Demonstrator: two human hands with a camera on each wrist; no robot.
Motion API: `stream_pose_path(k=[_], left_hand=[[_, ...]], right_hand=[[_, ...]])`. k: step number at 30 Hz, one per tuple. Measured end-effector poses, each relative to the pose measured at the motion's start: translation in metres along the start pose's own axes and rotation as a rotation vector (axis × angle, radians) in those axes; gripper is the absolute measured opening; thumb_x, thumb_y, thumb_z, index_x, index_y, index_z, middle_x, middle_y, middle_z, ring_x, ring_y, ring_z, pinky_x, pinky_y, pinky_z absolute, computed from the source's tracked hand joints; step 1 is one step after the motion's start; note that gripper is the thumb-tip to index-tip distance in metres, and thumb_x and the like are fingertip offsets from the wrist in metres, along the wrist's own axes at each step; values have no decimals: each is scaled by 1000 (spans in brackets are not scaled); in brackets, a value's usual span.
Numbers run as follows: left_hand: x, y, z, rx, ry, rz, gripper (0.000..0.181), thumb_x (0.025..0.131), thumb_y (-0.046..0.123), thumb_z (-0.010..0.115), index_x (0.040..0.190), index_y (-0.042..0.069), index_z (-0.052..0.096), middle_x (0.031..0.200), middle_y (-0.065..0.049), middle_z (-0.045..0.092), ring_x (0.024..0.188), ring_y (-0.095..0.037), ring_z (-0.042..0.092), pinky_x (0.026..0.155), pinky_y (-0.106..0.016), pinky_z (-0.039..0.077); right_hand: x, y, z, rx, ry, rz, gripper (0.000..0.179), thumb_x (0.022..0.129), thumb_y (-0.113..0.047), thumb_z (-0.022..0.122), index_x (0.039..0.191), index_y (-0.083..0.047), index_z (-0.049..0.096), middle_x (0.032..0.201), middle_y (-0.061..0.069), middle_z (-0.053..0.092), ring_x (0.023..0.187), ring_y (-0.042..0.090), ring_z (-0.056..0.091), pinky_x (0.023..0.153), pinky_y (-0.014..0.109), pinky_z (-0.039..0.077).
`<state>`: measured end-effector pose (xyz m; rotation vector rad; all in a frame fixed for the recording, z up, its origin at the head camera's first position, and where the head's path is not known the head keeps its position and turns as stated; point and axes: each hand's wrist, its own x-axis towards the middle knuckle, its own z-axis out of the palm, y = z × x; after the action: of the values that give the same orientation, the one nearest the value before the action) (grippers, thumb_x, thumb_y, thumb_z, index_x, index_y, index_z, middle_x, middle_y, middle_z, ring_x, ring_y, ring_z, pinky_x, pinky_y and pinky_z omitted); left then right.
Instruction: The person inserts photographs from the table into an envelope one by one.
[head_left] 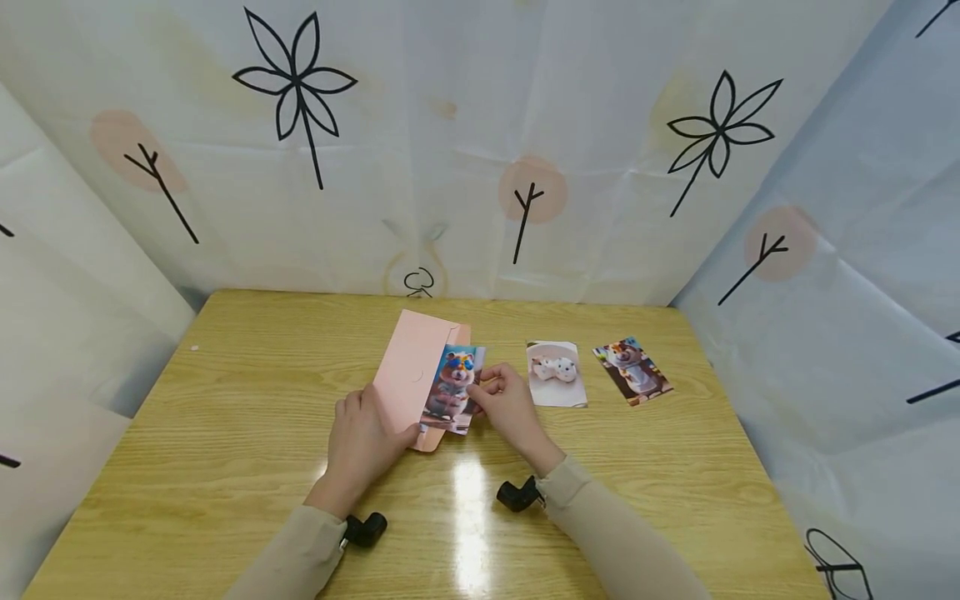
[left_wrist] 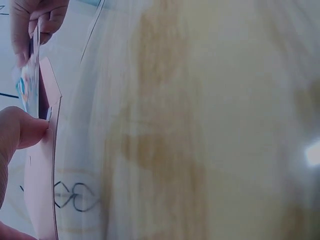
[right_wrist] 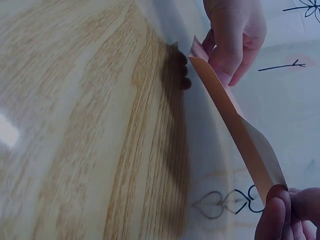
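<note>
At the left, a broad stretch of wooden table (head_left: 225, 417) ran from its left edge to the left hand (head_left: 363, 446), giving that arm side room. This hand pinched the lower part of a pink envelope (head_left: 408, 358), its thumb on the near face beside the mouth. The envelope slanted, its upper end near the table's back edge, where a patterned cloth (head_left: 450, 125) rose; the right wrist view showed it held up off the wood. Its flap (head_left: 462, 335) stuck out on the right, behind a bear card (head_left: 453, 387). That card stood at the mouth, its left edge against the opening; how much of it lay inside could not be told. The right hand (head_left: 512, 412) pinched the card's right edge between thumb and fingers. Just beyond it lay a pale card (head_left: 555, 375), leaving that hand little sideways room. Next, across a narrow strip of wood, a tilted animal card (head_left: 632, 371) lay flat, its lower right corner pointing toward the table's right edge, wood showing between.
</note>
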<state>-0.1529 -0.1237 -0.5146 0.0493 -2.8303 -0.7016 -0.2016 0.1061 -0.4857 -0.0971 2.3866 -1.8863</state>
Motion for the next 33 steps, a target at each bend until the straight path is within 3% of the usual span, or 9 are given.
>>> stream_pose_path(k=[12,20,33], left_hand=[[-1,1,-3,-2,5,1,95,67,52,78,126,-13,44,111,-31,50,103,-44,44,86,-51,39],[-2,4,-5,3,-6,3,96,67,54,78,126,-13,44,112,-31,51,103,-44,45,85,-51,40],[-2,10,-7,18,-14,13,97,67,55,77,128,-13,44,115,-32,50,107,-45,44,88,-52,40]], right_hand=[[-9,-12,9,57,-15,-104,26,96,-12,60,118,2,58,97,19,64,76,32,66,72,52,54],[-2,-3,10,-24,21,-46,25,95,-8,59,117,3,58,93,19,68,75,39,66,69,49,54],[1,-1,25,78,49,45,38,87,3,64,123,5,50,92,19,62,69,37,67,65,46,56]])
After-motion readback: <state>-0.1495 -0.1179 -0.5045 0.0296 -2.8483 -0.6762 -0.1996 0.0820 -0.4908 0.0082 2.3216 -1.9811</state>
